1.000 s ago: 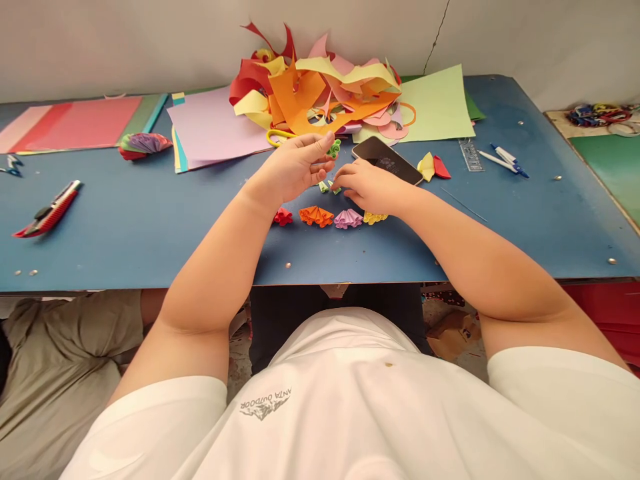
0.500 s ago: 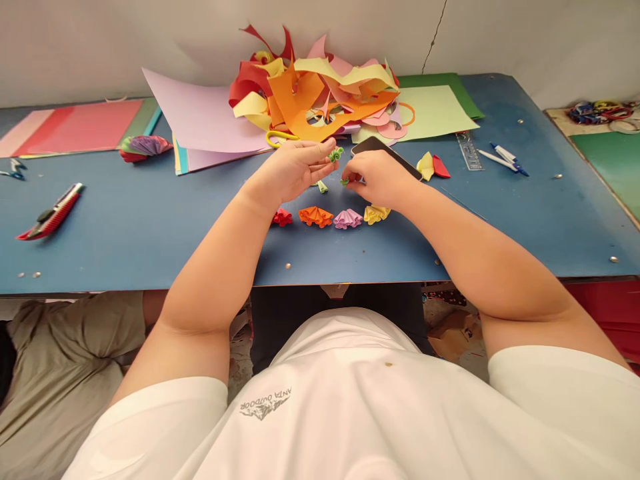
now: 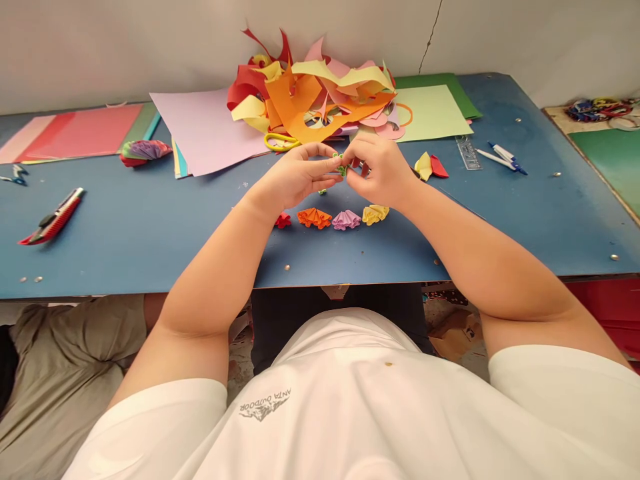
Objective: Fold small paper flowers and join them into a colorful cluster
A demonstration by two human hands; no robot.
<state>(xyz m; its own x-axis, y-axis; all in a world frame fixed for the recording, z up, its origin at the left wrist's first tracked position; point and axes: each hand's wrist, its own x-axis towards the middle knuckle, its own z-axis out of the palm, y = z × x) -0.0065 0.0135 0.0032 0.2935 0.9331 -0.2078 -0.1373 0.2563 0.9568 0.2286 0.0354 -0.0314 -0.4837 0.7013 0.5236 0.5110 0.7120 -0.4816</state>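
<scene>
Between the fingertips of both hands are small green curled paper pieces point(image 3: 341, 165), partly covered by the fingers. My left hand point(image 3: 305, 172) is closed on them from the left. From the right, my right hand point(image 3: 379, 168) pinches at the same spot, the two hands nearly touching. Another small green paper bit point(image 3: 323, 192) lies on the table just below. In a row nearer to me are folded paper fans: a red one point(image 3: 283, 221) partly behind my left wrist, an orange one point(image 3: 314, 218), a lilac one point(image 3: 346, 220) and a yellow one point(image 3: 375, 214).
Paper scraps point(image 3: 300, 100) pile up at the wall, with yellow scissors point(image 3: 281, 142) beside them. A red utility knife point(image 3: 53, 218) lies at left, near a multicoloured folded paper piece point(image 3: 145, 152). Pens point(image 3: 501, 160) and a clear ruler point(image 3: 468, 153) lie right. A seated person's leg point(image 3: 80, 347) shows lower left.
My right hand has risen and brought its green piece up against the one in my left hand. The lilac sheet at the back now lies flatter.
</scene>
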